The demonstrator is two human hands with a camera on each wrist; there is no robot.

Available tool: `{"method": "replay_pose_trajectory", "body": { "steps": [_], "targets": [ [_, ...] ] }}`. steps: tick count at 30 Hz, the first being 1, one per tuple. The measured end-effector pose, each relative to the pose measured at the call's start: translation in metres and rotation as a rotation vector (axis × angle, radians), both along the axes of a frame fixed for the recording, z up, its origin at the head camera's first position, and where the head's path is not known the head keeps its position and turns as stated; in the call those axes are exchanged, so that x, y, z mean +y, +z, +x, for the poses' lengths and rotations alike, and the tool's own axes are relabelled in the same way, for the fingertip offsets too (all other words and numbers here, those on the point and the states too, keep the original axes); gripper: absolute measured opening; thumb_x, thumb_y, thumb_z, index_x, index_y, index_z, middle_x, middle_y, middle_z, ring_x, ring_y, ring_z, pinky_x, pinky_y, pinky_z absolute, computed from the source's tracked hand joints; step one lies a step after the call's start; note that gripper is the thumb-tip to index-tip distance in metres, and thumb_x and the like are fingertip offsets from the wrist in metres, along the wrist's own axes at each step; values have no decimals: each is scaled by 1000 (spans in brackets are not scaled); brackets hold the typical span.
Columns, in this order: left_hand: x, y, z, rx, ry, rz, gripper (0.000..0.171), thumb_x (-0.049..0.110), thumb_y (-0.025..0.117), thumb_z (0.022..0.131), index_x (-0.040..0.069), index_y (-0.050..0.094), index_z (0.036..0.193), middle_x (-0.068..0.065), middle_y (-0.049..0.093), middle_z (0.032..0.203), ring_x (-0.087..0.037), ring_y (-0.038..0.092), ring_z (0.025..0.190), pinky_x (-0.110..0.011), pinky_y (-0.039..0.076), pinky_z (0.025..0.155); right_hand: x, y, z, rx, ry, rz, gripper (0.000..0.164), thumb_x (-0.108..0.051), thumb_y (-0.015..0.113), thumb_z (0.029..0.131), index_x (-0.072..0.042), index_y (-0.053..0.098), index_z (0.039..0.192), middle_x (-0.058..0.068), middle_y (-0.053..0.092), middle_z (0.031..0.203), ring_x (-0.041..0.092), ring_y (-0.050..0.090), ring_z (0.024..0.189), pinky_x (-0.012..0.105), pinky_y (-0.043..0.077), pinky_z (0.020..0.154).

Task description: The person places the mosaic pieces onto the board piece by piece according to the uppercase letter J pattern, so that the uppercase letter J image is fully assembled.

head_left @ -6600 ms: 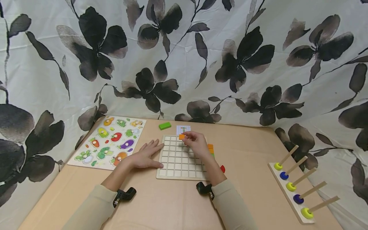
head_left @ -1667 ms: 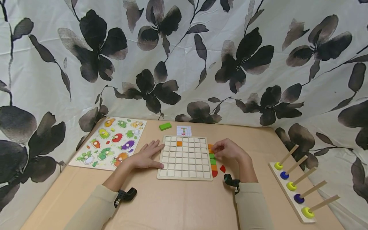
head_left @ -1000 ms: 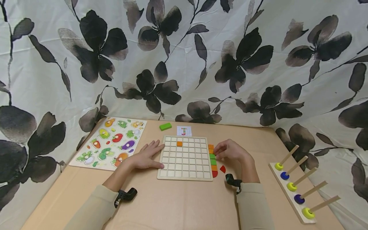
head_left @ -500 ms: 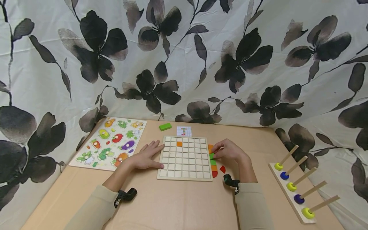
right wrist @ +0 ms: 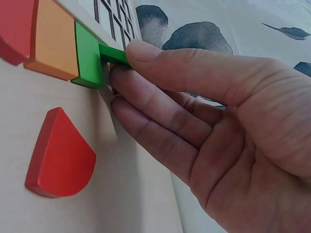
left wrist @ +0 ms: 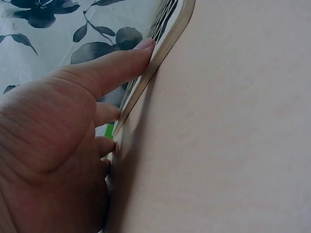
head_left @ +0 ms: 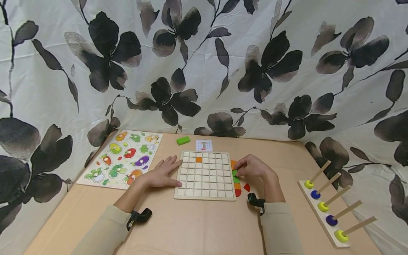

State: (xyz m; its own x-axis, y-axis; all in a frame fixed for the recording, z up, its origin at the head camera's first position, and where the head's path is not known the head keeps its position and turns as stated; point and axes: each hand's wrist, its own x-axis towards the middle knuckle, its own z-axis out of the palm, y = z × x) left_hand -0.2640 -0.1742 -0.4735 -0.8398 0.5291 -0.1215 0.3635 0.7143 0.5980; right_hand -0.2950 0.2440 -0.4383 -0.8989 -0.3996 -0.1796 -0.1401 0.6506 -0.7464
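My left hand (head_left: pixel 160 173) lies with fingers spread against the left edge of a wooden grid board (head_left: pixel 204 180); its thumb (left wrist: pixel 121 65) touches the rim in the left wrist view. An orange square block (head_left: pixel 199 159) sits in one cell near the board's top. By the right edge, my right hand (head_left: pixel 256 167) pinches a green block (right wrist: pixel 114 55) between thumb and fingers, tilted up off the row. Beside it stand a second green block (right wrist: pixel 88 58), an orange block (right wrist: pixel 54 41) and a red rounded block (right wrist: pixel 17 29). A loose red wedge (right wrist: pixel 62 158) lies close by.
A small pattern card (head_left: pixel 204 145) and a green rectangular block (head_left: pixel 183 140) lie behind the board. The vegetable puzzle board (head_left: pixel 119 159) is at left, a peg stand (head_left: pixel 323 214) with rings at right. A floral cloth (head_left: pixel 223 71) hangs behind.
The orange square block, earlier in my right hand, now sits on the board. My right hand moved right to the row of blocks and raised a green one. My left hand stayed.
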Motion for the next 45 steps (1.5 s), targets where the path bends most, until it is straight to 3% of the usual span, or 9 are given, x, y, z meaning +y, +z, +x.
{"method": "replay_pose_trajectory", "body": {
  "steps": [21, 30, 45],
  "targets": [
    [0, 1, 0, 7, 0, 0, 100, 54, 76, 89, 12, 28, 166, -21, 5, 175, -43, -4, 162, -62, -4, 129, -3, 8, 4, 10, -33, 40, 17, -2, 81, 87, -8, 82, 103, 6, 77, 103, 25, 61, 97, 33, 55, 84],
    [1, 3, 2, 5, 0, 2, 100, 53, 76, 89, 12, 28, 166, -21, 5, 175, -43, -4, 162, -62, -4, 129, -4, 12, 4, 94, -67, -4, 22, 1, 74, 91, -8, 81, 110, 8, 77, 112, 25, 64, 101, 38, 56, 93],
    [1, 2, 1, 0, 2, 3, 101, 54, 76, 88, 13, 28, 166, -21, 5, 175, -43, -4, 162, -62, -4, 129, -23, 16, 0, 220, -84, -94, 25, -4, 75, 93, -7, 78, 118, 10, 75, 114, 23, 68, 94, 31, 59, 83]
  ]
}}
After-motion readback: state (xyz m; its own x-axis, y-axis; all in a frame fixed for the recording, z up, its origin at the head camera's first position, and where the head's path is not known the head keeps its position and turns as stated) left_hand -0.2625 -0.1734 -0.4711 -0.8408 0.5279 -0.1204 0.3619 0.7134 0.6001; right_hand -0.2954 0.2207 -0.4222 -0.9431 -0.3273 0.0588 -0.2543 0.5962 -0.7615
